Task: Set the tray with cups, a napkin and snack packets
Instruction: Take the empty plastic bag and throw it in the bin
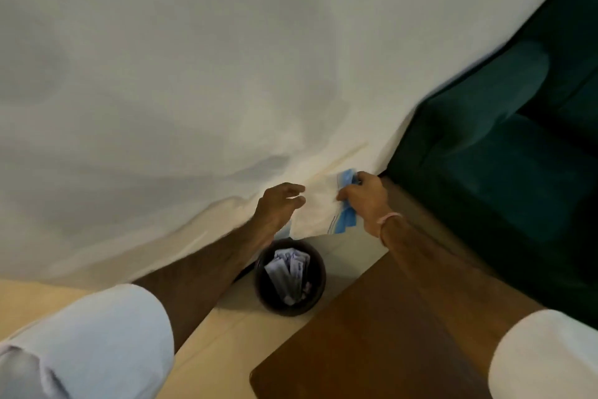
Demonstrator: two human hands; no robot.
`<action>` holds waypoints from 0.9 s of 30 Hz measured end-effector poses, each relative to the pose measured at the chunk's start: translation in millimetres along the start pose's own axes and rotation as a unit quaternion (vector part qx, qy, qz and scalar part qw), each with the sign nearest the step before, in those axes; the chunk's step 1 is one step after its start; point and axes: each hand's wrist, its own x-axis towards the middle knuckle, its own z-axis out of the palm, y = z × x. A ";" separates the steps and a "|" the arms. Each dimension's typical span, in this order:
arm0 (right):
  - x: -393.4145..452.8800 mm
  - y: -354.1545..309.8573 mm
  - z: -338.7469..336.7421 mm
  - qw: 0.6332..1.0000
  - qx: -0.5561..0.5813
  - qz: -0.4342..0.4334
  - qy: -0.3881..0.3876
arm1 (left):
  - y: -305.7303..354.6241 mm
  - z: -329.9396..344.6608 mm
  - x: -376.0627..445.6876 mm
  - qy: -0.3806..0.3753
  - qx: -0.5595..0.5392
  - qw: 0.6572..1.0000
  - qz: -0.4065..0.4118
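A white cloth napkin (315, 211) with blue stripes hangs in the air between my hands, low in the middle of the view. My right hand (364, 196) is closed on its blue-striped right edge. My left hand (281, 201) is at the napkin's left edge with its fingers spread and curled; whether it pinches the cloth is unclear because of blur. No tray or cups are in view.
A small black bin (290, 279) holding several paper packets stands on the light floor below my hands. A brown wooden table (372, 343) fills the lower right. A dark green sofa (504, 146) is at right. White bedding (194, 75) covers the upper left.
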 end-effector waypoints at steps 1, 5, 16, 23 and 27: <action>13.6 20.9 25.0 1.000 -0.025 0.010 -0.002 | -28.7 1.7 13.0 -0.021 0.000 0.999 -0.026; 56.7 111.3 107.3 0.994 -0.099 0.050 -0.017 | -131.2 17.7 47.2 -0.073 -0.034 0.988 -0.128; 127.0 331.7 253.2 0.955 -0.169 0.242 -0.030 | -370.0 29.1 82.2 -0.148 0.078 0.962 -0.215; 152.1 393.8 298.6 0.926 -0.172 0.327 -0.072 | -444.4 32.5 114.7 -0.168 0.105 0.955 -0.219; 155.1 398.7 301.7 0.920 -0.104 0.362 -0.110 | -454.2 33.8 125.4 -0.172 0.127 0.951 -0.223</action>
